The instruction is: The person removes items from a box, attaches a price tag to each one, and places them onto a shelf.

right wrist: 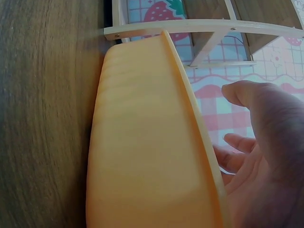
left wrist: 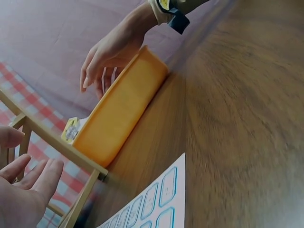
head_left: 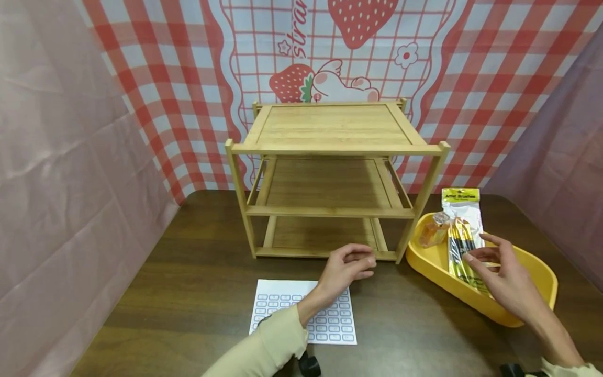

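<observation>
In the head view the right hand (head_left: 511,280) hovers over the yellow basket (head_left: 532,262), fingers loosely bent beside a pack of artist brushes (head_left: 459,246); whether they touch the pack cannot be told. A glass bottle (head_left: 434,229) with a faceted cap lies in the basket, left of the pack. The left hand (head_left: 341,269), holding nothing, is in front of the wooden shelf's bottom tier (head_left: 325,233), above the far edge of a white sheet of blue-framed labels (head_left: 330,327). The right wrist view shows the right hand (right wrist: 266,152) beyond the basket's wall (right wrist: 147,137).
A three-tier wooden shelf (head_left: 336,125) stands at the back of the dark wooden table (head_left: 188,293). Behind it hangs a red and white checked cloth (head_left: 188,78) with strawberries. Pink cloth (head_left: 70,183) hangs at both sides.
</observation>
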The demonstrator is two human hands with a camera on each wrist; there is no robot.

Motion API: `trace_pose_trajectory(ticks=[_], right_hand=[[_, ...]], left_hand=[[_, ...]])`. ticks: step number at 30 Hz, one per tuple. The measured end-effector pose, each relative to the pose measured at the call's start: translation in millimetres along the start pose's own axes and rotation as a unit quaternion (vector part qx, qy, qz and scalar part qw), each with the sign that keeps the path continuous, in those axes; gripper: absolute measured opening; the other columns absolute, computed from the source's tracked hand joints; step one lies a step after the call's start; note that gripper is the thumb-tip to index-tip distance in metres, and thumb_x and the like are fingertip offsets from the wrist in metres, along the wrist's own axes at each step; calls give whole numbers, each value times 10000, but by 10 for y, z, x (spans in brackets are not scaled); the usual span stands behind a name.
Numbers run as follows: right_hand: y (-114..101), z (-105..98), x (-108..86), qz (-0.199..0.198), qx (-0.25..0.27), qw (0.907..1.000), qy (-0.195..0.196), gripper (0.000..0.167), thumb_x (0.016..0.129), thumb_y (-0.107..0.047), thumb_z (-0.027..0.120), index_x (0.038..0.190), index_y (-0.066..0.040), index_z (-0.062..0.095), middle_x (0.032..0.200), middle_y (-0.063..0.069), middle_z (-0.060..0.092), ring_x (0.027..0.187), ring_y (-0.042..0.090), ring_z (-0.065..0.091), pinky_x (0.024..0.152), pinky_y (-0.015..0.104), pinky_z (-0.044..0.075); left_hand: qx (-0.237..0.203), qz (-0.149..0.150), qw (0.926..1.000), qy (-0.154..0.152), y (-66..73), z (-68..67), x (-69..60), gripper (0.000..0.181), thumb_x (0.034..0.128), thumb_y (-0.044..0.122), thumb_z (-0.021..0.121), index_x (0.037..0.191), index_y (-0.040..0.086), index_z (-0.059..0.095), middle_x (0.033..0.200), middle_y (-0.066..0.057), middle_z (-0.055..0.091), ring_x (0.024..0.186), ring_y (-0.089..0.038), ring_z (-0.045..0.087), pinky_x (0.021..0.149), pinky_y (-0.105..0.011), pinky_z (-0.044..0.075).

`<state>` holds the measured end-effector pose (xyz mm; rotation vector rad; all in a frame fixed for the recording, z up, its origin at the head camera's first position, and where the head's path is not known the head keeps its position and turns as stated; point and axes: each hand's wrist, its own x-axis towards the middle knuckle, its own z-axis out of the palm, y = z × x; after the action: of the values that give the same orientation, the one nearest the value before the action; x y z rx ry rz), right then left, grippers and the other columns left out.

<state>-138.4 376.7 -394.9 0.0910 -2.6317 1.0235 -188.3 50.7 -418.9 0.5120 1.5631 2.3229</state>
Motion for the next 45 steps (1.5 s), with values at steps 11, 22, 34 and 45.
trace_pose_trajectory(ticks=[11,22,34,45], right_hand=[[32,-47,48,196,-210,9995,-149,625,1051,-186,621,1472,126,281,1166,391,597,894,-36,590,638,79,453],[74,-69,62,326,-355,9987,-192,612,1055,-207,610,1460,138,308,1186,402,566,1021,546,593,612,113,438],[84,-111,128,470,-432,9972,-400,653,1062,-270,596,1468,144,294,1229,403,535,1077,564,555,639,119,410],[133,-151,132,579,-458,9964,-405,653,1072,-295,576,1463,148,299,1232,407,533,1081,560,550,644,116,405]], left_hand=[[-286,-71,9995,129,-93,173,101,309,1001,-65,599,1274,-206,570,1217,-359,636,986,-218,693,914,-366,586],[-658,-229,9970,351,-193,369,175,305,985,-103,600,1284,-163,590,1205,-379,635,1041,-310,697,890,-349,592],[-1104,-270,9896,880,-345,547,260,286,943,-123,644,1225,-164,625,1153,-292,673,1041,-314,692,866,-331,600],[-1370,-284,9827,1214,-426,741,298,243,907,-136,668,1150,-136,663,1060,-242,709,996,-319,704,808,-311,614]])
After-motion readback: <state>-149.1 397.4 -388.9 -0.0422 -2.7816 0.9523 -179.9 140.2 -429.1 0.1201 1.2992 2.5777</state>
